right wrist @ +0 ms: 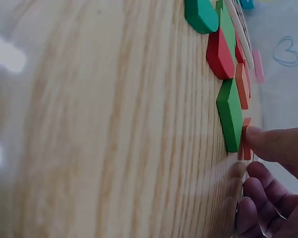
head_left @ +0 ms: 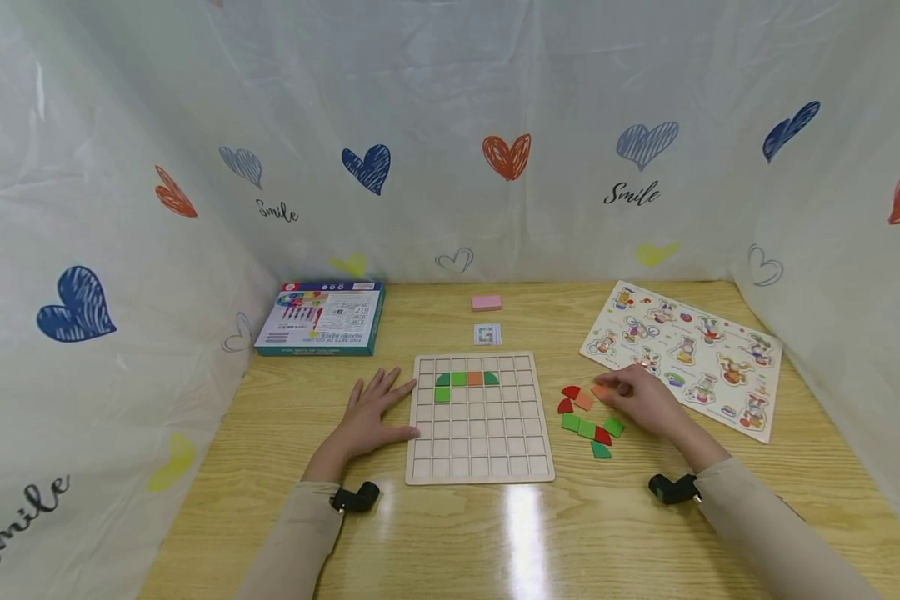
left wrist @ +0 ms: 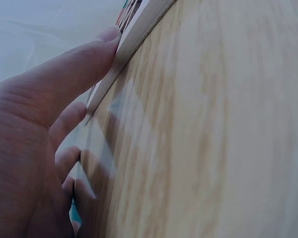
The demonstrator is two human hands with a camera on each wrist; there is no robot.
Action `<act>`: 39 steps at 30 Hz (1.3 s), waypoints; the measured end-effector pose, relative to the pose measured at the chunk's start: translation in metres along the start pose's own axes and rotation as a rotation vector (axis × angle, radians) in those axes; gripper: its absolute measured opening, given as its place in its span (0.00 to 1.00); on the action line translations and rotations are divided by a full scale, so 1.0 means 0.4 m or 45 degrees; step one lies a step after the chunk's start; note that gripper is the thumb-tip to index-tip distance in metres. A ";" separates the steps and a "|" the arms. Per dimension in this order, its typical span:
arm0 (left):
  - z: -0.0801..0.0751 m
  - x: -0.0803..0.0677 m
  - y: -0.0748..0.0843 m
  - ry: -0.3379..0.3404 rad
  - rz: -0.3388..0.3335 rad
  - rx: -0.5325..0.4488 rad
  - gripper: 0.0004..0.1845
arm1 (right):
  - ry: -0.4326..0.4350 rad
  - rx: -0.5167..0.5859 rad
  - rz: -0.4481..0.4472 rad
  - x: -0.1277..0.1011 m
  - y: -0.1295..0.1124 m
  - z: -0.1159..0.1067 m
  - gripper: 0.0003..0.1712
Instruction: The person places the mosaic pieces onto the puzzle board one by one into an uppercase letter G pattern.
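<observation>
Board steadied on the left, loose tile pinched on the right.

Head view: the left hand [head_left: 367,417] lies flat, fingers spread against the grid board [head_left: 480,450], holding it from sliding; the right hand [head_left: 645,400] has its grip clamped on an orange tile [head_left: 602,390] among the loose tiles [head_left: 588,427] on the surface [head_left: 495,533].
Left wrist: the thumb [left wrist: 74,69] presses the board's edge.
Right wrist: fingertips [right wrist: 273,144] pinch the orange tile beside a green tile [right wrist: 231,116].

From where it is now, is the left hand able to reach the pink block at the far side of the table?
Probably yes. The left hand lies flat beside the grid board, and only bare table lies between it and the pink block.
</observation>
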State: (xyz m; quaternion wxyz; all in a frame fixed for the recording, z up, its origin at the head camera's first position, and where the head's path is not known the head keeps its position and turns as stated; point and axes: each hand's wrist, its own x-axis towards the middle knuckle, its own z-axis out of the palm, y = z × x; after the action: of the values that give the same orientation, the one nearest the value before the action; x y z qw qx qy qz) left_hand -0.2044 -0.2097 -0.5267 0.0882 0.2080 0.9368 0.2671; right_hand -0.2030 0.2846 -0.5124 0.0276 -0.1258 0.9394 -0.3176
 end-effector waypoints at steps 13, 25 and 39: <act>-0.001 0.000 0.000 0.009 0.007 0.002 0.48 | -0.035 0.038 0.021 0.002 0.003 0.000 0.14; 0.001 -0.001 0.001 0.002 0.007 -0.007 0.48 | 0.002 0.056 0.039 0.000 0.004 0.008 0.09; 0.000 -0.003 0.002 0.003 0.004 -0.016 0.48 | 0.097 0.175 0.034 0.038 -0.058 0.044 0.12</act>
State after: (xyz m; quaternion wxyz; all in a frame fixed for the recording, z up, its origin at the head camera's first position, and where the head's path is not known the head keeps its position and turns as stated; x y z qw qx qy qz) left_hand -0.2032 -0.2096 -0.5261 0.0881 0.2087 0.9349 0.2733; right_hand -0.2101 0.2527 -0.5119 0.0046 -0.0990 0.9174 -0.3855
